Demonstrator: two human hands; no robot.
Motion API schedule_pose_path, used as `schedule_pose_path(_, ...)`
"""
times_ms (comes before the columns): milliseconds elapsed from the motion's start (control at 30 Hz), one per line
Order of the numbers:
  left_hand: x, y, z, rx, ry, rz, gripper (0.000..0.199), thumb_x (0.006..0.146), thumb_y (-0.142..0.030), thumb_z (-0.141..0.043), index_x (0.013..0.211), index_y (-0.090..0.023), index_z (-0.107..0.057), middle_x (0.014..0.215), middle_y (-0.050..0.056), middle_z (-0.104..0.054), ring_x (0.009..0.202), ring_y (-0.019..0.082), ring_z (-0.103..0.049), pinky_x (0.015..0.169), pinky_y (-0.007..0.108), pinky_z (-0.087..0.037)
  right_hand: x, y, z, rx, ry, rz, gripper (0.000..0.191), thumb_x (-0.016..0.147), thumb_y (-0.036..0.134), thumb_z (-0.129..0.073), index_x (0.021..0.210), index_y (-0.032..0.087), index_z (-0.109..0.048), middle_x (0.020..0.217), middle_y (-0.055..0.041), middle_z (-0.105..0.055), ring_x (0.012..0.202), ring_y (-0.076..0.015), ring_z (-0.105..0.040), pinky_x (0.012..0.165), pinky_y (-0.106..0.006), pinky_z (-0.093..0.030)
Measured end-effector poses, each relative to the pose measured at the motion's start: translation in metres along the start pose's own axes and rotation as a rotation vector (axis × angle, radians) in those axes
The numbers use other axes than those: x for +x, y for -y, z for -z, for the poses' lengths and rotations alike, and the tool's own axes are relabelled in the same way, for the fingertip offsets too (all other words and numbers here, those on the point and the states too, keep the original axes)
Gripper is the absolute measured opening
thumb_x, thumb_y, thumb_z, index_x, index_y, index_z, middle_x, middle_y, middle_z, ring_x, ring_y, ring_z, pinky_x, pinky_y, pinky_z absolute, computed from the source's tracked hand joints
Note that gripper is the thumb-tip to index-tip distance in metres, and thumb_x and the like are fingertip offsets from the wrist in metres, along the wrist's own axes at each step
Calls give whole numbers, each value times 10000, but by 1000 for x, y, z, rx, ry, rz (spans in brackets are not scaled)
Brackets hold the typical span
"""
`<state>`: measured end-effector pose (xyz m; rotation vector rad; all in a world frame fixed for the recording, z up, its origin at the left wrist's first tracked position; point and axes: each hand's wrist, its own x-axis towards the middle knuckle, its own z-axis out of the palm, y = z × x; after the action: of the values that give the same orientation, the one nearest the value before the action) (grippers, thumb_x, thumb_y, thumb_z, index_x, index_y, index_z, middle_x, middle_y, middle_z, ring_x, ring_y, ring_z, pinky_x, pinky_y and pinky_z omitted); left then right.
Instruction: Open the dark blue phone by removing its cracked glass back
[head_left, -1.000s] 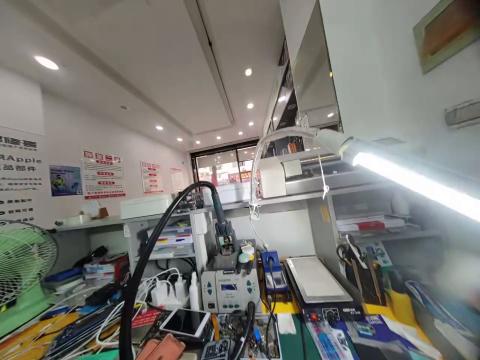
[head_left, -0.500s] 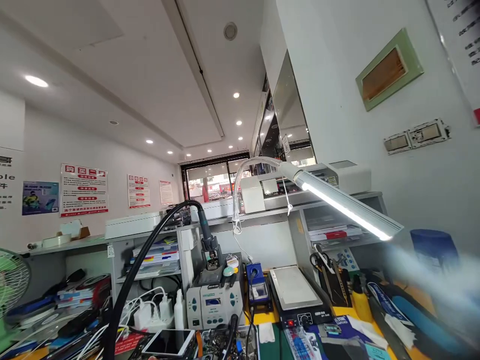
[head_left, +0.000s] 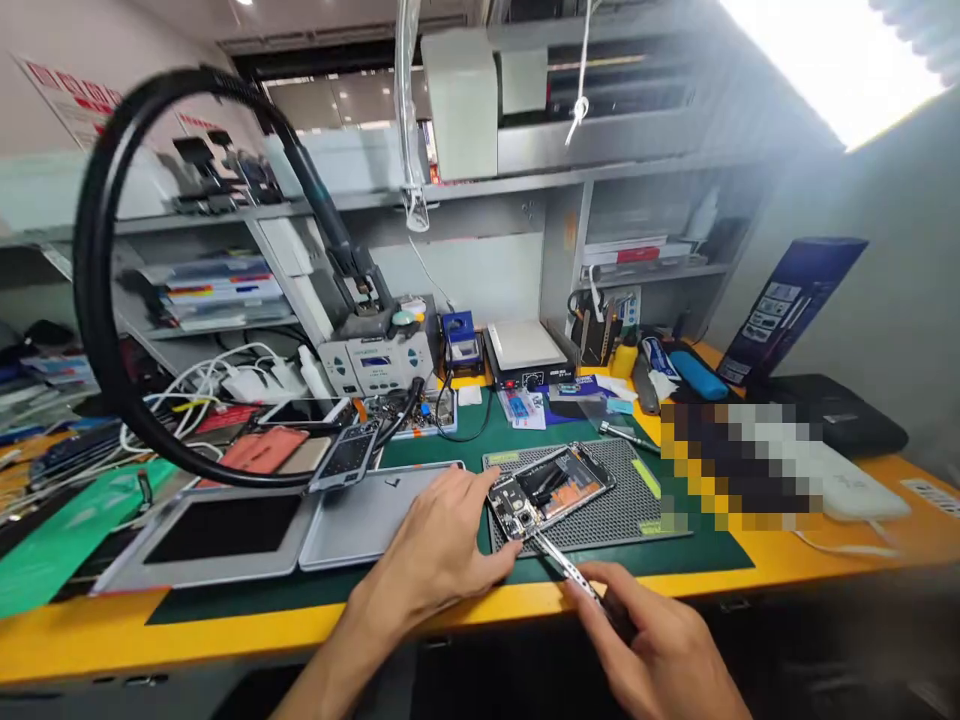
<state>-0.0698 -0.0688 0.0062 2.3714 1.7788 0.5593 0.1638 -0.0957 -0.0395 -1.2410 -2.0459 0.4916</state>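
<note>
An opened phone (head_left: 556, 490) with bare circuitry and an orange patch inside lies on a grey perforated mat (head_left: 637, 505). My left hand (head_left: 446, 530) grips its left end between thumb and fingers. From the lower right, my right hand (head_left: 652, 640) is closed around metal tweezers (head_left: 566, 567), whose tips touch or nearly touch the phone's lower left edge. Beneath the grey mat spreads a dark green mat (head_left: 705, 550).
Left of my hands are an open tablet (head_left: 221, 535), a grey tray-like shell (head_left: 360, 525) and another phone (head_left: 347, 455). A thick black hose (head_left: 94, 300) loops at left. Behind stand a soldering station (head_left: 375, 365) and a hot plate (head_left: 527, 348).
The view has tilted down from the ceiling and shelves to the bench. Both hands, the opened phone and the tweezers have come into view.
</note>
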Motion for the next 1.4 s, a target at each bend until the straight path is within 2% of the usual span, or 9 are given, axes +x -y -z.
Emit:
schedule_pose_path(67, 0, 2, 2, -9, -13, -6, 680, 827, -419, -678, 1405, -98, -519, 1272, 180, -674, 1247, 354, -596, 1150, 554, -417, 11, -8, 19, 29, 79, -19, 247, 996, 421, -550, 1025, 240, -714, 719, -2, -705, 529, -123, -605, 494, -208, -459)
schedule_pose_path(100, 0, 2, 2, -9, -24, -10, 674, 827, -421, -678, 1397, -94, -525, 1262, 182, -680, 1236, 356, -605, 1136, 559, -432, 18, -10, 30, 40, 106, -15, 224, 992, 406, -563, 1039, 244, -710, 789, -9, -724, 609, -128, -645, 555, -200, -494)
schedule_pose_path(200, 0, 2, 2, -6, -56, -19, 624, 844, -393, -658, 1375, -88, -537, 1261, 183, -687, 1234, 357, -613, 1117, 577, -450, 41, -13, 59, 9, 221, 106, 185, 992, 343, -564, 1037, 229, -703, 932, -46, -727, 826, -162, -685, 708, -230, -538)
schedule_pose_path(300, -2, 3, -2, 0, -93, -31, 604, 851, -377, -653, 1365, -78, -551, 1275, 176, -688, 1268, 363, -599, 1133, 569, -445, 63, -17, 70, -36, 339, 161, 137, 986, 292, -565, 978, 219, -681, 880, -34, -688, 764, -146, -641, 655, -235, -514)
schedule_pose_path(467, -5, 8, -8, 28, -185, -70, 606, 837, -365, -687, 1348, -60, -574, 1264, 172, -703, 1252, 365, -617, 1118, 535, -487, 86, -24, 64, -62, 402, 282, 53, 944, 236, -618, 909, 229, -657, 789, 10, -646, 649, -113, -576, 577, -242, -445)
schedule_pose_path(833, -5, 9, -8, 45, -172, -68, 600, 866, -362, -678, 1382, -100, -522, 1323, 135, -672, 1292, 311, -588, 1146, 484, -476, 100, -26, 66, -122, 469, 356, 96, 900, 202, -657, 984, 248, -650, 864, -5, -680, 760, -153, -648, 665, -272, -512)
schedule_pose_path(1100, -4, 9, -6, 61, -156, -83, 580, 874, -359, -667, 1380, -132, -495, 1281, 104, -681, 1292, 272, -589, 1185, 446, -429, 93, -32, 64, -131, 431, 385, 243, 869, 225, -708, 1087, 293, -626, 950, 19, -707, 862, -152, -689, 780, -250, -560)
schedule_pose_path(1300, -5, 9, -6, 87, -149, -97, 584, 884, -373, -661, 1382, -121, -490, 1312, 115, -668, 1310, 282, -572, 1186, 442, -427, 89, -32, 62, -130, 460, 329, 206, 890, 206, -680, 1081, 275, -650, 926, -12, -676, 800, -157, -671, 685, -252, -549)
schedule_pose_path(1400, -5, 9, -6, 88, -144, -96, 582, 893, -380, -656, 1386, -124, -482, 1331, 108, -658, 1333, 267, -554, 1216, 415, -389, 86, -37, 61, -142, 460, 313, 214, 896, 228, -679, 1101, 285, -651, 959, -14, -673, 837, -159, -671, 719, -253, -556)
